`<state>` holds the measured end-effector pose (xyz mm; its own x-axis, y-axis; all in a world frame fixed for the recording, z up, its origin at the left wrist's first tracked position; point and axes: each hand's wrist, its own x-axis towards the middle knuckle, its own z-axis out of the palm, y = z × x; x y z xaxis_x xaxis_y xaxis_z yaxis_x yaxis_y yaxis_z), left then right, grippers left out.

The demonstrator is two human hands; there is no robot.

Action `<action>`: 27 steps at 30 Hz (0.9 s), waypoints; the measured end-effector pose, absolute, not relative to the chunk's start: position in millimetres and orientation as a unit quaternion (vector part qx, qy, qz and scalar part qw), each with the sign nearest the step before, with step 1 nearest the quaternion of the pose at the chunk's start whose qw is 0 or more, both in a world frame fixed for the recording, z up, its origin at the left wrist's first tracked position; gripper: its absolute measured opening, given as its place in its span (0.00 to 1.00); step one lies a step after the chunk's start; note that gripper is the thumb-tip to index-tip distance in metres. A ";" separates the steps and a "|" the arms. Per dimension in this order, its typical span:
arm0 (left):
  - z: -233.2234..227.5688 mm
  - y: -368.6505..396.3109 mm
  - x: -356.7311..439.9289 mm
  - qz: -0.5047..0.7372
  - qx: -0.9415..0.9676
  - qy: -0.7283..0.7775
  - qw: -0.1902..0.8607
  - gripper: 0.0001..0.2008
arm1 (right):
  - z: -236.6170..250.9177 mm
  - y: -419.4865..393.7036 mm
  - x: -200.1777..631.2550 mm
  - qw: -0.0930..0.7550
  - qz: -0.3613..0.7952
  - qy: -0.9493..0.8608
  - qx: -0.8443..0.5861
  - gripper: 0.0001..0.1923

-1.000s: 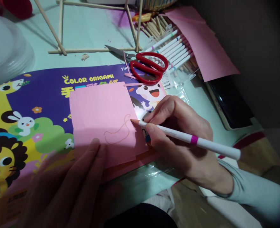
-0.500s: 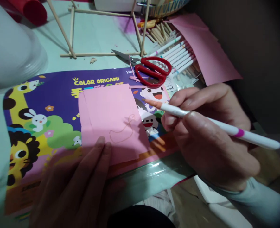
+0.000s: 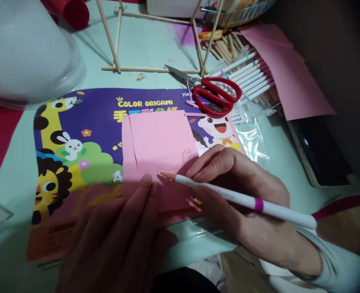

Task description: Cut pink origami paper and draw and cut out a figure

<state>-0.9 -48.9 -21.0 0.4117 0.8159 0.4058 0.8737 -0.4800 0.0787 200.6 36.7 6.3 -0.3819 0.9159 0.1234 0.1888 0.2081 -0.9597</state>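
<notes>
My right hand (image 3: pixel 250 181) grips a white marker pen (image 3: pixel 285 212) with a purple band, its brownish tip at a curved outline drawn on a pink sheet of paper (image 3: pixel 163 138). My left hand (image 3: pixel 114 236) lies with fingers stretched out, the fingertips resting on the sheet's lower left part. A narrow slit or flap runs along that sheet's left side. Beneath the paper is a colour origami pack (image 3: pixel 97 122) printed with cartoon animals. Red-handled scissors (image 3: pixel 218 95) lie just behind the sheet, beside thin pink paper strips. My right hand hides part of the outline.
A wooden stick frame (image 3: pixel 149 70) stands at the back. More marker pens (image 3: pixel 250 77) lie in a clear sleeve at the back right, near loose sticks (image 3: pixel 229 47) and a larger pink sheet (image 3: pixel 302 77). A whitish translucent container (image 3: pixel 24 53) occupies the left, a dark device (image 3: pixel 320 150) the right.
My right hand has brought the pen down and left, from above the sheet's right edge to the drawn outline. My left hand still rests on the sheet. The whole view has shifted.
</notes>
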 end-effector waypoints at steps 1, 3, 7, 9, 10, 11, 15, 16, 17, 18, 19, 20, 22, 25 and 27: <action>-20.4 -49.1 -0.3 -0.201 -0.838 -0.502 0.072 0.22 | 6.3 37.6 199.4 0.376 0.480 -0.676 -0.414 0.04; -20.1 -49.2 1.1 -0.208 -0.839 -0.499 0.069 0.22 | 6.7 38.2 197.4 0.371 0.474 -0.675 -0.426 0.04; -21.7 -48.6 3.4 -0.220 -0.824 -0.520 0.051 0.23 | 7.2 37.0 195.8 0.363 0.460 -0.689 -0.426 0.03; -22.7 -47.5 3.5 -0.224 -0.829 -0.509 0.059 0.23 | 6.6 36.8 195.7 0.360 0.459 -0.695 -0.421 0.03; -23.1 -46.9 3.3 -0.226 -0.832 -0.503 0.063 0.23 | 6.2 36.9 195.7 0.359 0.457 -0.698 -0.419 0.03; -23.4 -46.3 2.8 -0.226 -0.833 -0.500 0.064 0.23 | 5.8 37.0 195.6 0.356 0.454 -0.702 -0.417 0.03; -23.9 -45.9 0.6 -0.219 -0.837 -0.497 0.065 0.24 | 4.9 37.5 195.1 0.354 0.443 -0.706 -0.424 0.03; -23.9 -46.2 0.2 -0.215 -0.839 -0.495 0.065 0.24 | 4.9 37.4 194.9 0.354 0.443 -0.705 -0.425 0.03; -23.8 -46.7 -0.1 -0.214 -0.839 -0.495 0.067 0.24 | 4.9 37.2 194.7 0.355 0.444 -0.704 -0.425 0.03; -23.8 -47.2 -0.1 -0.214 -0.840 -0.494 0.068 0.24 | 4.9 37.0 194.6 0.357 0.445 -0.703 -0.424 0.03; -23.9 -47.5 0.0 -0.215 -0.839 -0.495 0.069 0.24 | 5.0 36.9 194.5 0.357 0.447 -0.703 -0.423 0.03; -24.0 -47.8 0.2 -0.218 -0.838 -0.496 0.070 0.24 | 5.0 36.7 194.6 0.356 0.449 -0.702 -0.423 0.03; -24.4 -47.9 0.8 -0.224 -0.837 -0.494 0.070 0.24 | 5.4 36.8 194.9 0.356 0.450 -0.701 -0.422 0.03; -24.9 -47.4 1.1 -0.225 -0.836 -0.496 0.067 0.24 | 6.1 37.3 195.4 0.352 0.451 -0.700 -0.427 0.02; -24.8 -47.4 0.6 -0.224 -0.836 -0.496 0.068 0.24 | 6.5 37.4 195.5 0.350 0.452 -0.699 -0.429 0.02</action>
<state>0.6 -47.4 -24.8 0.4079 0.7986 0.4425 0.8599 -0.4990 0.1079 195.5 37.4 6.5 -0.3868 0.9167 0.1004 0.2845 0.2222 -0.9326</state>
